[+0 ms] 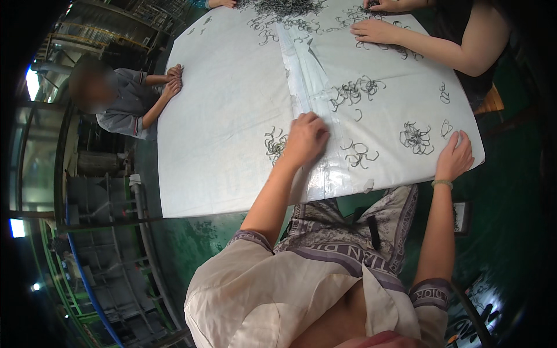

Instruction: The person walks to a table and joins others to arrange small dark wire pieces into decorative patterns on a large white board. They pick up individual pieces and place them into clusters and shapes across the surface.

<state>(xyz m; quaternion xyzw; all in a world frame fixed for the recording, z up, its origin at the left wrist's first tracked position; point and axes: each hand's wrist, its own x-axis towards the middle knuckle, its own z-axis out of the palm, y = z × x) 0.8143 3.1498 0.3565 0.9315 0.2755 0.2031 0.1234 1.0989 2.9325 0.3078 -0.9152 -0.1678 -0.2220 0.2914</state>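
My left hand (308,139) is over the middle of the white-covered table (220,116), its fingers curled down and pressed together. What they hold, if anything, is hidden. Just left of it is a small heap of bent dark wire hooks (274,146), partly behind my wrist. Loose hooks (360,154) lie to its right. My right hand (455,156) rests at the table's near right corner with its fingers stretched out flat. By its fingertips lie a couple of thin wire pieces (445,129), and a round cluster of hooks (416,138) sits to their left.
A big dark pile of hooks (284,7) covers the far side. Another group of hooks (357,91) lies mid-table. At the far right, a co-worker's hand (371,31) rests among hooks; another person's hands (172,81) rest on the left edge. Clear tape (301,75) runs down the middle.
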